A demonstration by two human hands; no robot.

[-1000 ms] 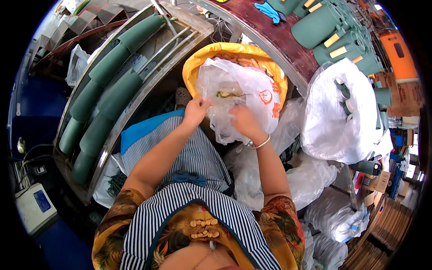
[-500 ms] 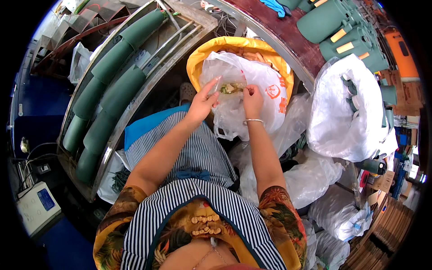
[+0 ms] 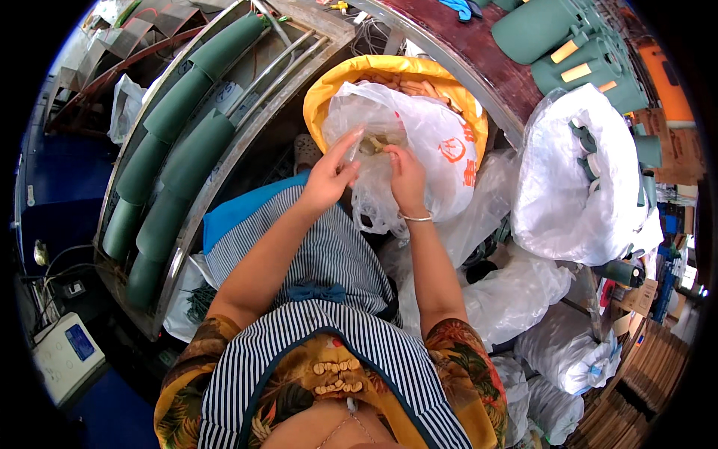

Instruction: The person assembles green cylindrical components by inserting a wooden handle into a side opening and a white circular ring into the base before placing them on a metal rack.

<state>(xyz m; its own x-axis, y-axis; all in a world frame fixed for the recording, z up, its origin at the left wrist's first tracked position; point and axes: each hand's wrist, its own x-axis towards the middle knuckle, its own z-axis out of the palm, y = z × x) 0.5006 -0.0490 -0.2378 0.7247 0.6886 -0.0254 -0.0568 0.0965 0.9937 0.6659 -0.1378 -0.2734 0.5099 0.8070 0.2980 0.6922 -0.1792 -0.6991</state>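
Observation:
A translucent white plastic bag with red markings lies open in front of me, over a yellow sack. Above its mouth, my left hand has its fingers stretched out and its thumb apart, with the fingertips beside the bag's clear edge. My right hand is closed in a pinch on a small yellowish piece. What this piece is, I cannot make out. Greenish bits inside the bag are partly hidden by the plastic and my fingers.
Pale brown sticks fill the yellow sack. To the left stands a metal-framed rack with dark green tapered tubes. A white sack with green parts is at the right, below a dark red table bearing green containers.
My right hand has shifted slightly left, closer to my left hand, with the yellowish piece now showing at its fingertips. My left hand has dropped a little to the left. The view has tilted slightly.

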